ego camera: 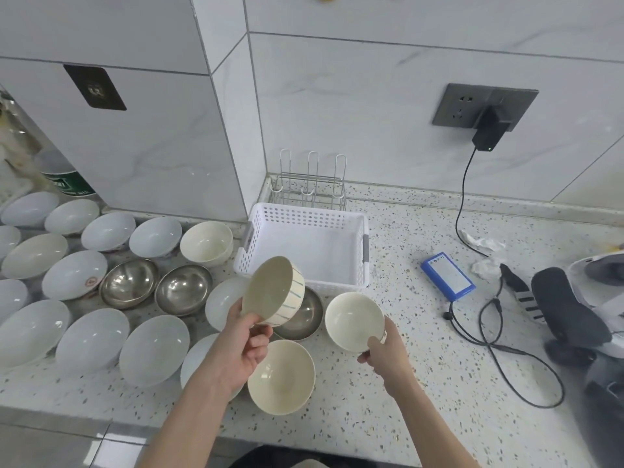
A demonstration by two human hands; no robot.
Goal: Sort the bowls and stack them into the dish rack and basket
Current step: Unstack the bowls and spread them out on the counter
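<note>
My left hand (244,346) grips a cream bowl with blue stripes (273,290), tilted, just in front of the white plastic basket (364,251). My right hand (388,352) holds a plain cream bowl (353,320) by its near rim, right of the first. The basket holds nothing. Behind it in the corner stands a wire dish rack (312,184), also bare. Another cream bowl (282,376) rests on the counter between my arms. A steel bowl (304,315) lies partly hidden under the striped bowl. Several white bowls (93,339), two steel bowls (130,282) and a cream stack (206,243) cover the counter's left.
A blue battery pack (447,276) with a black cable (506,349) lies right of the basket, plugged into a wall charger (489,130). Crumpled tissue (484,244) and dark gear (567,305) sit at the far right. The counter edge runs near the bottom.
</note>
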